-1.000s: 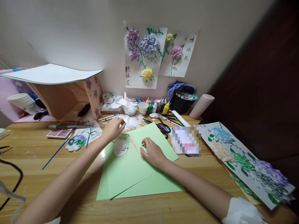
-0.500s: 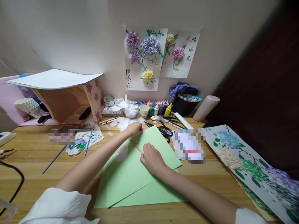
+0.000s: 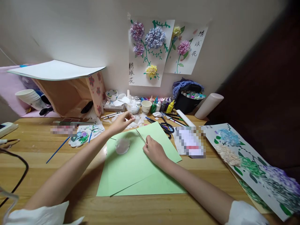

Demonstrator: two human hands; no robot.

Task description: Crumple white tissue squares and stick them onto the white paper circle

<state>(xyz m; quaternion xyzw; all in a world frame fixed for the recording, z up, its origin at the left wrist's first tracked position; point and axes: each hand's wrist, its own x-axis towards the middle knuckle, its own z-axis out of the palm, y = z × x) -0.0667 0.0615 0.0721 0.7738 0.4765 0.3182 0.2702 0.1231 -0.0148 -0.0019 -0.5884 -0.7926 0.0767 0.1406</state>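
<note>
Two overlapping sheets of light green paper (image 3: 131,172) lie on the wooden table. On the upper sheet, toward its left side, sits a flat, round white patch (image 3: 122,146); I cannot tell what it is made of. My right hand (image 3: 156,151) rests over the paper and grips a thin wooden craft stick (image 3: 141,136), its free end pointing up and away to the left. Just past the paper's far edge hovers my left hand (image 3: 120,123), fingers stretched and slightly apart, with nothing visible in them. White paper scraps (image 3: 138,120) lie close to its fingertips.
Black-handled scissors (image 3: 169,127), pens and paint bottles (image 3: 153,107) stand or lie behind the paper. A paper cup (image 3: 146,107) is beside them. To the right lies a flower artwork (image 3: 255,165). On the left are a blue brush (image 3: 57,150) and a patterned box (image 3: 95,90).
My left hand has moved left, away from the stick's tip, and its fingers have opened. The craft stick has turned edge-on in my right hand. The camera view has shifted slightly.
</note>
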